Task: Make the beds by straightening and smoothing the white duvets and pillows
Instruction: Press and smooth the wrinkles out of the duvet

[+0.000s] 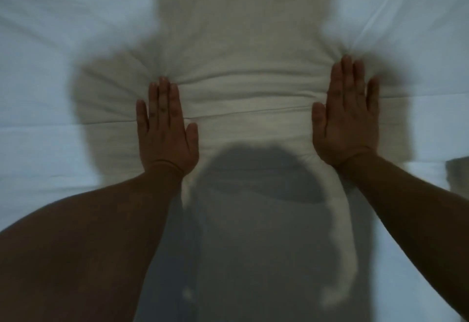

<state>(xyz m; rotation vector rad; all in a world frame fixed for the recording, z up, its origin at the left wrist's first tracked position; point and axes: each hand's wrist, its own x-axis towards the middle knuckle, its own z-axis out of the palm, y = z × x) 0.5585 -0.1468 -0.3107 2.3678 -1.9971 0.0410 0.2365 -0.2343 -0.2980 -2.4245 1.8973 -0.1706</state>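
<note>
Spreading across nearly the whole view is a white fabric duvet [50, 42], bluish where the light reaches it and greyer down the middle. The picture is blurred toward the edges, and I cannot tell whether a pillow lies under the cloth. A broad dark shadow [253, 220] of the person's head and shoulders falls on the near half of the duvet.

Two bare forearms reach onto the duvet from its near edge. The left forearm [88, 233] comes in low and wide, and the right forearm [406, 200] slants in from the near right corner.

A long raised fold [248, 108] runs sideways across the middle of the duvet, and both hands lie across it, well apart. The left hand [166, 133] rests palm down with its fingers [163, 93] straight and close together and the thumb spread inward. It grips nothing and simply presses flat on the cloth. The right hand [345, 123] lies the same way, a little farther up the duvet, with flat straight fingers [346, 73], the thumb out to the inside and nothing held.

Fine creases [157, 73] fan out in the duvet just beyond each set of fingertips. A thin band [167, 164] circles the left wrist.
</note>
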